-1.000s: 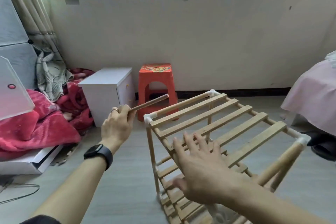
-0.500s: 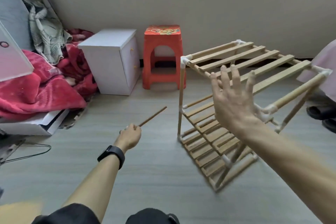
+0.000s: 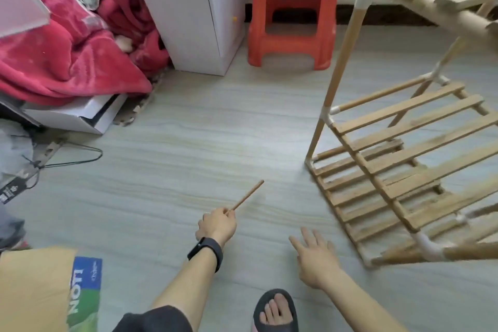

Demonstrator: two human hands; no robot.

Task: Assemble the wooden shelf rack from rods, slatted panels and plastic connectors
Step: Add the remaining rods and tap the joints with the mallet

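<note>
Near centre, head view: left hand (image 3: 217,225) grips a thin rod (image 3: 246,195) by its near end, tip pointing far-right over the floor (image 3: 188,143). Shelf rack (image 3: 390,159) stands at right, looks skewed, no hand on it. Right hand (image 3: 314,259) is released, fingers spread, low by the rack's near-left corner, not touching.

Risks:
- The unsupported rack may lean further or tip.
- That load could pop a white connector (image 3: 428,246) off its rod.
- The end-held rod can swing and miss its socket.
- The slippered foot (image 3: 276,310) is close to the frame.
</note>
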